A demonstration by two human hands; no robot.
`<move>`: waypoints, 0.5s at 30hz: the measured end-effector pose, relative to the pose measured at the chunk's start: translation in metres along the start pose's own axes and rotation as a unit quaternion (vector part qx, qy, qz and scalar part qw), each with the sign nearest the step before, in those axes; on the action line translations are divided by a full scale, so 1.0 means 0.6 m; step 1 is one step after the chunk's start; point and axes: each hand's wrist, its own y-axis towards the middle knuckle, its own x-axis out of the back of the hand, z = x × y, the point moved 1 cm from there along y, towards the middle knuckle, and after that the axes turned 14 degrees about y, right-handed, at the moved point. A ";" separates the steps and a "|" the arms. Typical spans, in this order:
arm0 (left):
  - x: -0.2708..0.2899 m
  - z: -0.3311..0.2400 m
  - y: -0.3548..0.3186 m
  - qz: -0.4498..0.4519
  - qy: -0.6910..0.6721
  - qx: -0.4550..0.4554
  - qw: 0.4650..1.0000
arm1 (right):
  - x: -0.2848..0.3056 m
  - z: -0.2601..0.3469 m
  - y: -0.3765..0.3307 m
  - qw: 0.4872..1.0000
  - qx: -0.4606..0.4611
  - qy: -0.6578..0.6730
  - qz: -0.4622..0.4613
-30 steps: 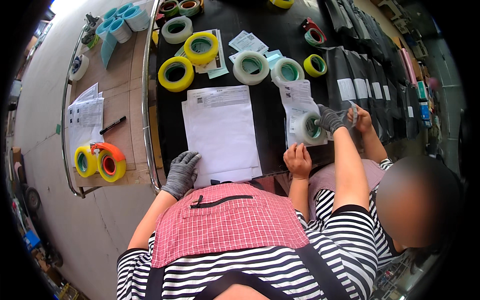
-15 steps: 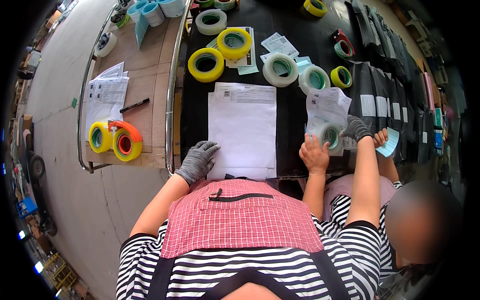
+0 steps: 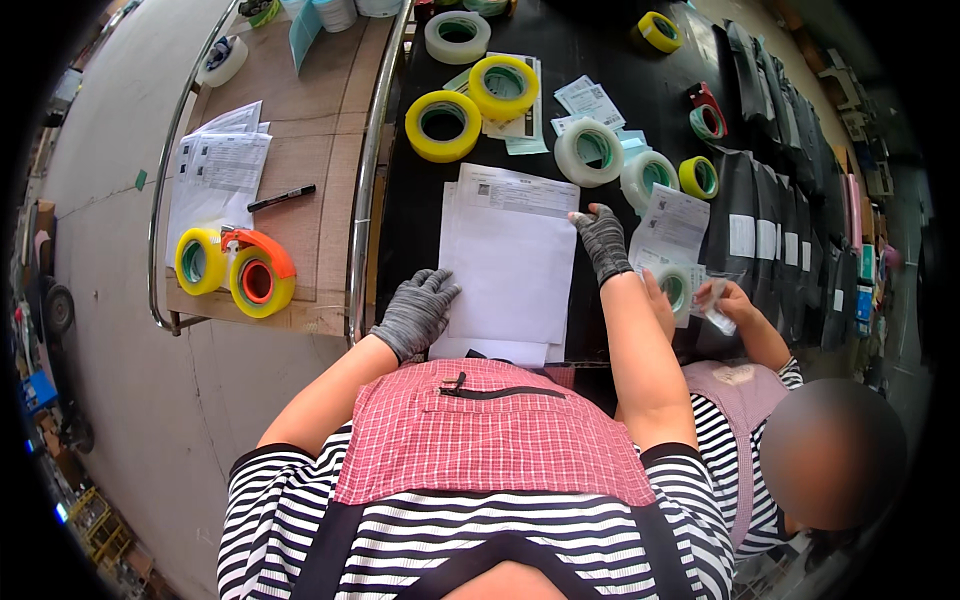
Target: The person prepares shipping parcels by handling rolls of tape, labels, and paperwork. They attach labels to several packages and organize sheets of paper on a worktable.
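In the middle of the frame the stack of white sheets (image 3: 510, 265) lies flat on the black table (image 3: 620, 60), the left hand (image 3: 418, 312) pressing its lower-left edge with fingers spread, the right hand (image 3: 603, 240) touching its upper-right edge with fingers together, so sorting seems hardly begun.

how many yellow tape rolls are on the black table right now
4: two big yellow tape rolls above the paper stack, a small one at the far edge, another right of the white rolls. Others may be hidden.

White paper stack (image 3: 510, 265) — flat on black table, slightly fanned.
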 end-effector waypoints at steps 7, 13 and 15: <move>0.009 0.013 0.000 0.003 -0.041 0.004 0.999 | -0.008 0.038 -0.018 0.987 -0.014 0.116 0.114; 0.030 0.048 0.036 -0.049 -0.259 0.157 0.952 | 0.007 0.006 -0.131 0.950 0.046 0.185 0.247; 0.016 0.061 0.052 -0.109 -0.337 0.207 0.912 | 0.010 0.009 -0.160 0.938 0.035 0.193 0.284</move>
